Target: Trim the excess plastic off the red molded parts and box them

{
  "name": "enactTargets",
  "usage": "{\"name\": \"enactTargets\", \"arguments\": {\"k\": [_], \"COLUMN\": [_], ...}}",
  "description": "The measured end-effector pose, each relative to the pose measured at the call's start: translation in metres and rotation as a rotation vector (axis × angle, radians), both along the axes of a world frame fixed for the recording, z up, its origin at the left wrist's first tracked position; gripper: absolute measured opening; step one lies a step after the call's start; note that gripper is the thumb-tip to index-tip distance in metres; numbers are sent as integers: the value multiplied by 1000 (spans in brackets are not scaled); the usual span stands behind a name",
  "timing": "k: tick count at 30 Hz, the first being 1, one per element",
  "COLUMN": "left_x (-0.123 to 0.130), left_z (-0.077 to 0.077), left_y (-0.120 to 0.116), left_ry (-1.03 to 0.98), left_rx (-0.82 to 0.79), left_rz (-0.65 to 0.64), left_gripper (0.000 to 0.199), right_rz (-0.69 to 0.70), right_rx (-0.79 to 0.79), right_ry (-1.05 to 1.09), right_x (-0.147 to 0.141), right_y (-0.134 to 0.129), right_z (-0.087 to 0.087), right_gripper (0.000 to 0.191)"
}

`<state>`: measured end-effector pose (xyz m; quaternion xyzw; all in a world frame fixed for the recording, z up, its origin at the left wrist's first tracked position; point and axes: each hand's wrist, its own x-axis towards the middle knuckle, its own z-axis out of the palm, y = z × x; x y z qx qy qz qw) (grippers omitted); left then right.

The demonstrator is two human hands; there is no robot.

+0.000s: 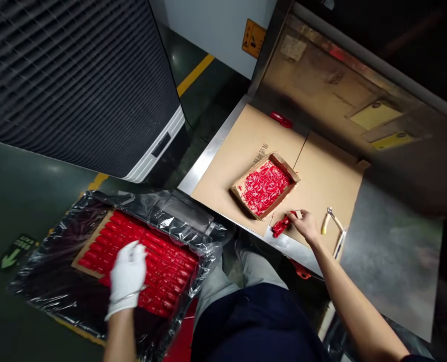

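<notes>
plastic liner (185, 216) open, likely for access; gloved left hand (128, 271) over red rows (163, 259), fingers unclear; right hand (304, 224) pinching red piece (281, 226), likely steadying it.

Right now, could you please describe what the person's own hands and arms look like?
The left hand wears a white glove reaching the wrist; the forearm beyond shows no sleeve. The right hand has no full glove; whether its fingers are covered is unclear. A dark sleeve edge shows at bottom right.
</notes>
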<state>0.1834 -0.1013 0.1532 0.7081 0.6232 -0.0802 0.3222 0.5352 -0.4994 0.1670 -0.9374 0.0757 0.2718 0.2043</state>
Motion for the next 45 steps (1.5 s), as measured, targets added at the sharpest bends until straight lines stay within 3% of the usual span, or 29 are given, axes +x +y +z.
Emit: {"name": "enactTargets", "arguments": {"k": [2,5,8,11,14,16,19,23,27,30,34,37,40,45], "left_x": [53,123,163,176,177,179,181,180,168,159,153,149,142,130], "left_z": [29,70,108,140,164,177,191,203,214,227,239,241,243,247], "left_y": [-67,-157,-209,-223,-223,-226,-234,-234,-228,-227,-232,-236,-237,-234], "left_ry": [-376,-711,-881,-889,-846,-831,-867,-1040,-1113,-1122,-1200,-1260,-1236,-1251], "left_rx": [-229,-620,-1065,-1372,-1600,-1795,-1953,-1793,-1672,-1597,-1463,-1246,-1068,-1011], "left_rz": [-18,-185,-263,-315,-384,-339,-67,317,509,562,594,633,622,626], "left_gripper": [41,44,47,58,67,66,64,46,40,37,23,16,23,29], "right_rz": [51,164,287,359,373,381,328,301,653,922,1093,1183,1210,1227], "right_rx": [169,419,669,1041,1289,1331,1258,1161,1018,1051,1037,1100,1179,1254], "right_ry": [18,50,155,353,410,380,336,349,-37,-400,-677,-650,-611,-606], "right_x": [-17,-43,-61,-65,-61,-57,-57,-69,-92,-105,-115,-122,-127,-129], "right_y": [5,14,20,23,26,27,25,16,17,27,43,50,55,64], "right_z": [24,74,124,156,166,167,167,176,201,216,221,219,217,220], "right_gripper": [34,41,47,40,41,43,39,26,23,37,47,48,50,50]}}
